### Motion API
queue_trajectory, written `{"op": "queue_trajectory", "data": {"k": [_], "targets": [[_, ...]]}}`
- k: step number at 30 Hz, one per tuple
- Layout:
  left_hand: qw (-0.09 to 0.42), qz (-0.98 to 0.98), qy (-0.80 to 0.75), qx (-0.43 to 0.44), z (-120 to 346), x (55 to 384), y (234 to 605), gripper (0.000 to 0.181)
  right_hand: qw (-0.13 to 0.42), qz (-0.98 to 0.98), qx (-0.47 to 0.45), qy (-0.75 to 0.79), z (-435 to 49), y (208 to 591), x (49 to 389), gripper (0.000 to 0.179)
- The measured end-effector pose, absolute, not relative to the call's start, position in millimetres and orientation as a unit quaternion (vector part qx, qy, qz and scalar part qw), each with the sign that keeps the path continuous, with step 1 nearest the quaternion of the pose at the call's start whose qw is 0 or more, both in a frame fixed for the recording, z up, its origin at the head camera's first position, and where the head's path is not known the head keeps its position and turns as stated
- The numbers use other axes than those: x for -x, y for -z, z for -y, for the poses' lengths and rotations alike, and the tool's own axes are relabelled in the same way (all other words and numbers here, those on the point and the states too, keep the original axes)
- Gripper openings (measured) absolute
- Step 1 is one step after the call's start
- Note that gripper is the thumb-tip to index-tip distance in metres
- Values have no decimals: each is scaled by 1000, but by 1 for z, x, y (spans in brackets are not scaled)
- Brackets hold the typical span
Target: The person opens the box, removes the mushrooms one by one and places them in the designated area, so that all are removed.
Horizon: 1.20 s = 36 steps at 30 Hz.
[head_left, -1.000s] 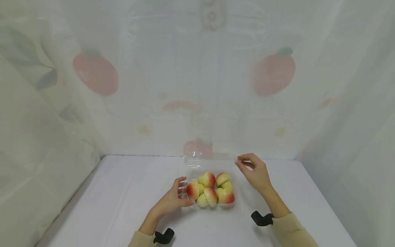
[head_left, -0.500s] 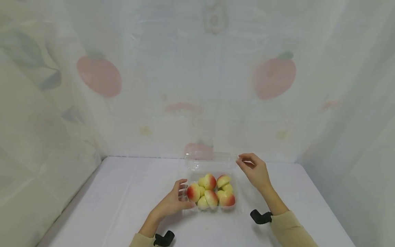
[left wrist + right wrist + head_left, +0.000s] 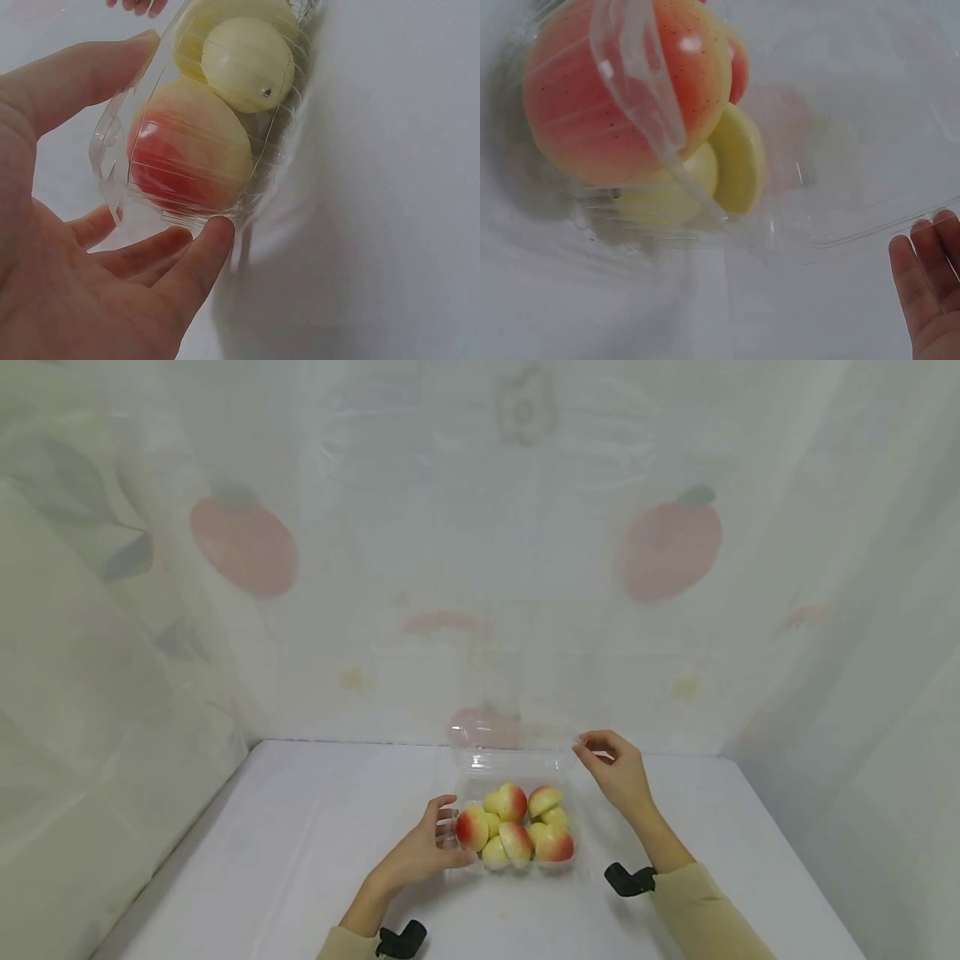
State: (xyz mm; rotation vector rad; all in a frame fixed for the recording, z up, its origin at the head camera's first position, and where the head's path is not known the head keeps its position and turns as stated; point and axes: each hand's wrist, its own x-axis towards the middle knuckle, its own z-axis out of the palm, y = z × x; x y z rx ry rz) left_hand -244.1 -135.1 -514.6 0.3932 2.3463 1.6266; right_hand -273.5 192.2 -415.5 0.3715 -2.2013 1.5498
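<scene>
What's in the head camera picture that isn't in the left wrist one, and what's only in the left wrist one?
Only the head view: the tan sleeves and black wrist pieces.

Only the left wrist view: a small dark dot on a pale round piece, and fine ridges in the box's side.

Both: the clear box, red-and-yellow pieces, white table, left hand, and right hand, though the wrist view catches just fingertips, top left.
</scene>
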Motion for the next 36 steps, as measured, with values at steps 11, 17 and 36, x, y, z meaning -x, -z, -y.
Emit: {"op": "queue_trajectory", "data": {"k": [11,17,36], "targets": [[130,-804,-564,-136,133,242,512,99,191,794,-107,-567,-193,425,280,16],[132,-801,-568,-133,133,241,512,99,184,788,-107,-577,-193,430,284,15],[127,-805,-563,-135,133,237,509,99,174,804,-102,-559,-190,448,290,22]]}}
